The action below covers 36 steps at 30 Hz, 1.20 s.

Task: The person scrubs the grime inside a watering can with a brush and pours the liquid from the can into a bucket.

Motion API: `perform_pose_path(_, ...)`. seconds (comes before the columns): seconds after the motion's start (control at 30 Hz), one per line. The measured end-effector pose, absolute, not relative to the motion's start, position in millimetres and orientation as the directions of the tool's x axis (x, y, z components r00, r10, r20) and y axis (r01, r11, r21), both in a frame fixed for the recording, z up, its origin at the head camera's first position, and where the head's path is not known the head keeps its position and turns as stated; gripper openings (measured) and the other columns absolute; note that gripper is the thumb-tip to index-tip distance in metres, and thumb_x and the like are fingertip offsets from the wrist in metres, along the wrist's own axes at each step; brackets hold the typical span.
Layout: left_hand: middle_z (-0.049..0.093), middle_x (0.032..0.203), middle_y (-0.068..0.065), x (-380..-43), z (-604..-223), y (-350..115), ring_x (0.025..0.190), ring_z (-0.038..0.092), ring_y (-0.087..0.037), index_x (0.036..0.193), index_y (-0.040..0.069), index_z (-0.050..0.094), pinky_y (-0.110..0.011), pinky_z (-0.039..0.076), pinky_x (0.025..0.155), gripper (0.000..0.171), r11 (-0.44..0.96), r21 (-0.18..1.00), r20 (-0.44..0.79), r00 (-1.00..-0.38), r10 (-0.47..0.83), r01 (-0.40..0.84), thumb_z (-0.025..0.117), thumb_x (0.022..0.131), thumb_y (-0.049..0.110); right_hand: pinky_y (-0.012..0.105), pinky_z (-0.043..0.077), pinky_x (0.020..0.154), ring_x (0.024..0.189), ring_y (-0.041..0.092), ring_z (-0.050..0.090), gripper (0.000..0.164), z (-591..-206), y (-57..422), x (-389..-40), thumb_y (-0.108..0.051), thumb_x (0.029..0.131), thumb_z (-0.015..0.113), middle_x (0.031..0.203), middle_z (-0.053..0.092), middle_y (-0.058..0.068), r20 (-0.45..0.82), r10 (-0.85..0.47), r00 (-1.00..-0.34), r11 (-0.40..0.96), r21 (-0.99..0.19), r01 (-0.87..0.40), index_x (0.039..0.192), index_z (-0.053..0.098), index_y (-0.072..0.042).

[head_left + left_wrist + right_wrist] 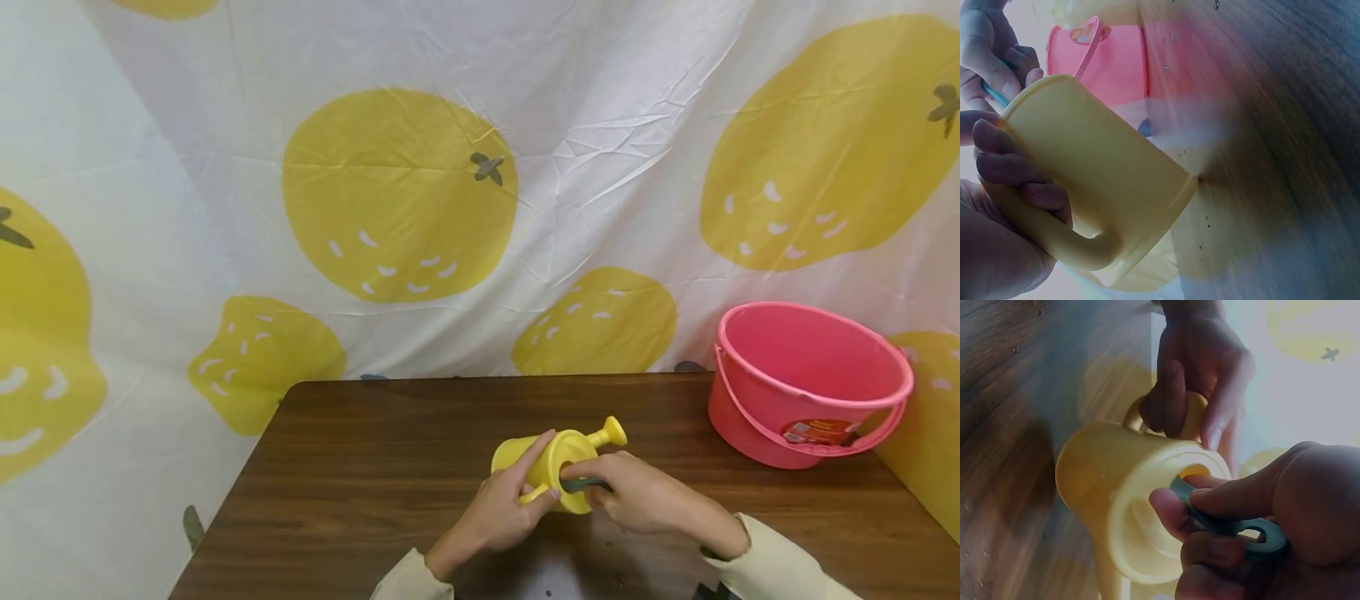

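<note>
A yellow toy watering can [521, 452] is tipped on its side over the table, its opening toward the right and its sprinkler head pointing up and right. My left hand [504, 510] grips it at the handle [1079, 250], with fingers curled through the loop and the index finger laid along the body. My right hand [637, 492] pinches a dark green tool [1272, 542] with an oval hole near the end of its handle. The tool's far end reaches into the can's opening and is hidden there, with my fingertips right at the rim.
A pink bucket [757, 425] with a pink handle stands at the right back of the brown wooden table [360, 500]. Behind the table hangs a white cloth [600, 167] printed with yellow lemons. Small water drops dot the tabletop near my hands.
</note>
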State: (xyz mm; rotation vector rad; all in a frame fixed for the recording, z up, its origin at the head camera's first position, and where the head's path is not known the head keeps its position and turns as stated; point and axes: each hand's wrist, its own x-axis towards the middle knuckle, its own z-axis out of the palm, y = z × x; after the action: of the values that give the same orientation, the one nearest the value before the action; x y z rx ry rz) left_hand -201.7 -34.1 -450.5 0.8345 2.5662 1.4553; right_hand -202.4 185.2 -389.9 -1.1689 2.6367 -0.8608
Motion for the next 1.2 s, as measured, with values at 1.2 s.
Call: perform_pose_path(1.2,0.041,0.053,0.013,-203.9,-451.2,-33.9,0.046,0.039,0.002,0.158,0.031,0.024,-0.018,0.036,0.048,0.071,0.419,0.795,0.207,-0.845,0.493,0.439,0.06,0.098,0.036,0.026,0.045,0.058,0.076,0.007,0.056,0.048,-379.2,185.5,-186.8,0.011,0.075,0.062,0.093,0.067,-0.002,0.14,-0.644,-0.752,0.693,-0.31,-0.651,0.113,0.074,-0.016)
